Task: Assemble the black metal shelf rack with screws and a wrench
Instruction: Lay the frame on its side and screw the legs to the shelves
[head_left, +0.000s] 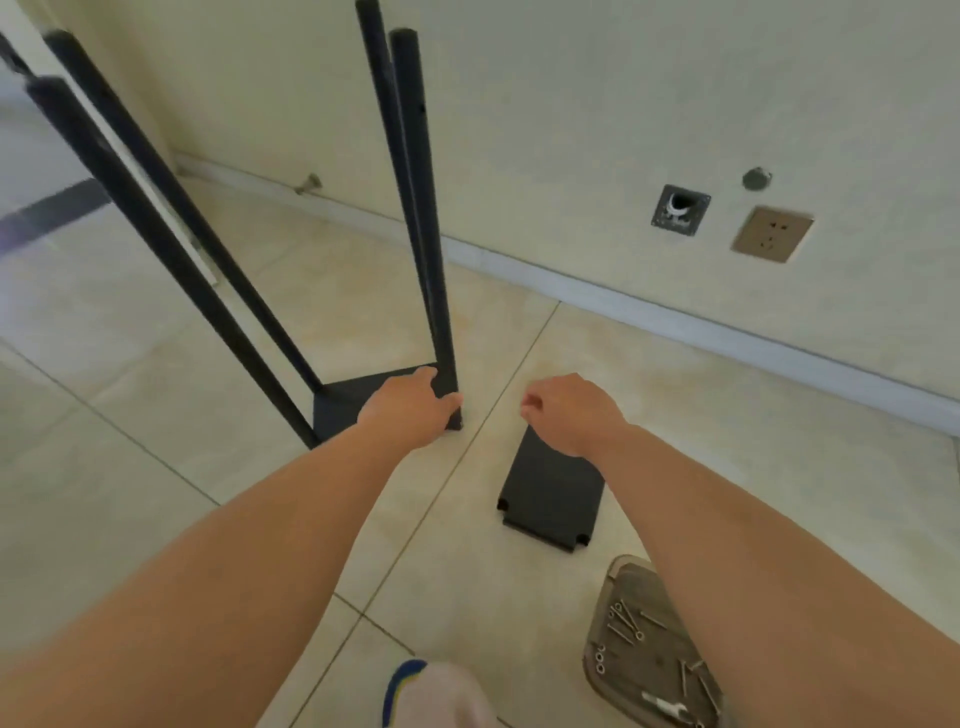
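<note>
From where I was watching, the half-built rack (363, 400) stood on the floor tiles in the left half of the frame, four black posts sticking up from its bottom shelf. My left hand (410, 410) was wrapped around the base of the nearest post (431, 234). My right hand (566, 410) hovered loosely curled, holding nothing, above a loose shelf panel (550, 493). Lower right, a tray (623, 571) held screws (626, 621) and the wrench (665, 706).

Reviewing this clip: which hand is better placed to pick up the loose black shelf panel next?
Right. The right hand hovers directly over the loose shelf panel, apparently empty, while the left hand is at the rack's near post.
</note>
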